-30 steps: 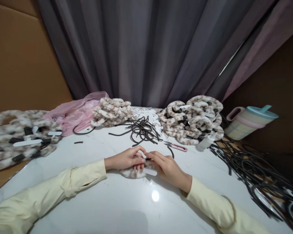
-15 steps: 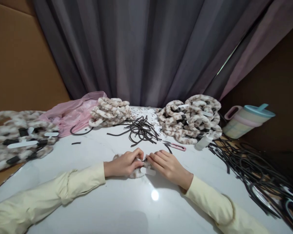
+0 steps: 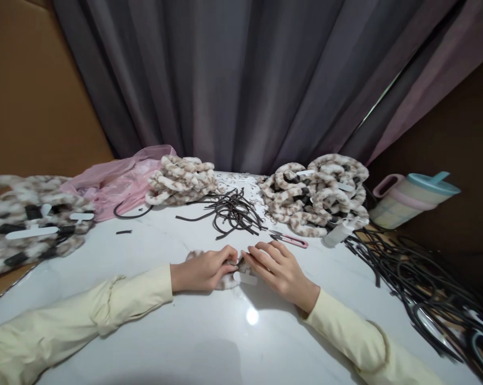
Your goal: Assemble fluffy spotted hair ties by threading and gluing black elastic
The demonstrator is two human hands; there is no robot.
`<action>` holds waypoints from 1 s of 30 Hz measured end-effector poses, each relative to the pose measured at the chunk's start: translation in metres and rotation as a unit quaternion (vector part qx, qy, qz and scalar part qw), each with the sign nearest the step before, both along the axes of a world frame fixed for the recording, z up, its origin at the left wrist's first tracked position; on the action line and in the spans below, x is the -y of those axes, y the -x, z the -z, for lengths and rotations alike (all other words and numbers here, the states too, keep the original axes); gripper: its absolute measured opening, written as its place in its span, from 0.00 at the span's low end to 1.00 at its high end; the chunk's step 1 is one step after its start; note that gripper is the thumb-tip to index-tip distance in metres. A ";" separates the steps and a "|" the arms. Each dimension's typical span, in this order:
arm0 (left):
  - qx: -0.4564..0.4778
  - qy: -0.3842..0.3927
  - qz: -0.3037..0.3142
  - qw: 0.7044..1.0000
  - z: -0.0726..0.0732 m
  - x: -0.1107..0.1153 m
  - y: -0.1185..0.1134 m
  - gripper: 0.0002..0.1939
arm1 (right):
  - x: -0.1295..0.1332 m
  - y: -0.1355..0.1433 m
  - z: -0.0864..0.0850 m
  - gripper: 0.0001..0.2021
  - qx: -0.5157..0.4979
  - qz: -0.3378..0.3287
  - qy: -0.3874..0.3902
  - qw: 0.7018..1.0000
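Note:
A brown-and-white furry ring (image 3: 227, 282) lies on the white table between my hands, with a white tag (image 3: 245, 278) on its near right side. My left hand (image 3: 207, 269) is closed on the ring, thumb and index finger pinched near a short dark cord (image 3: 240, 262). From the right, my right hand (image 3: 281, 270) reaches the same spot, its fingers bent together over the ring and the cord's end. Its fingertips partly hide what they grip.
Dark cords (image 3: 235, 214) lie in a heap ahead, beside pink snips (image 3: 293, 240). Furry rings (image 3: 185, 179) are piled left and right. A white bottle (image 3: 338, 233), a lidded cup (image 3: 405, 206) and more black cords (image 3: 418, 278) stand or lie at right.
The fingers of my right hand have lifted and spread slightly over the ring. My left hand keeps its pinch. The view has shifted a little.

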State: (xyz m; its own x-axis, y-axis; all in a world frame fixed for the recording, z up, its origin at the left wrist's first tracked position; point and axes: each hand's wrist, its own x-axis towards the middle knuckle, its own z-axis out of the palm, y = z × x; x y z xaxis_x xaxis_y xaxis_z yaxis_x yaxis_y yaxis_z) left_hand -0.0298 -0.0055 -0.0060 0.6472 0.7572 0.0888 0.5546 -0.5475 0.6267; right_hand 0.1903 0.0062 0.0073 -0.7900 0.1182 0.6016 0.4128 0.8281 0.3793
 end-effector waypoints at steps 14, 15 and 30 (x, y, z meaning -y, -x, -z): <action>0.011 -0.126 0.100 0.987 0.015 0.001 0.004 0.18 | -0.003 0.009 0.005 0.10 -0.031 0.032 0.082 0.996; 0.011 -0.131 0.101 0.986 0.015 0.000 0.004 0.18 | -0.004 0.009 0.006 0.10 -0.037 0.031 0.108 0.993; 0.309 0.256 -0.163 0.901 -0.004 -0.010 -0.009 0.11 | 0.007 0.011 0.001 0.15 -0.113 -0.015 0.218 0.969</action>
State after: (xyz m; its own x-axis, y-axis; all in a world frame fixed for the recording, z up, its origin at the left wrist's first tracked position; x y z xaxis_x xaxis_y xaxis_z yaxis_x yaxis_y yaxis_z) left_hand -0.0212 0.0041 -0.0015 0.3292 0.9424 -0.0594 0.0916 0.0307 0.9953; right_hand 0.1789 -0.0007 0.0061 -0.6502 0.3791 0.6585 0.4182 0.9021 -0.1064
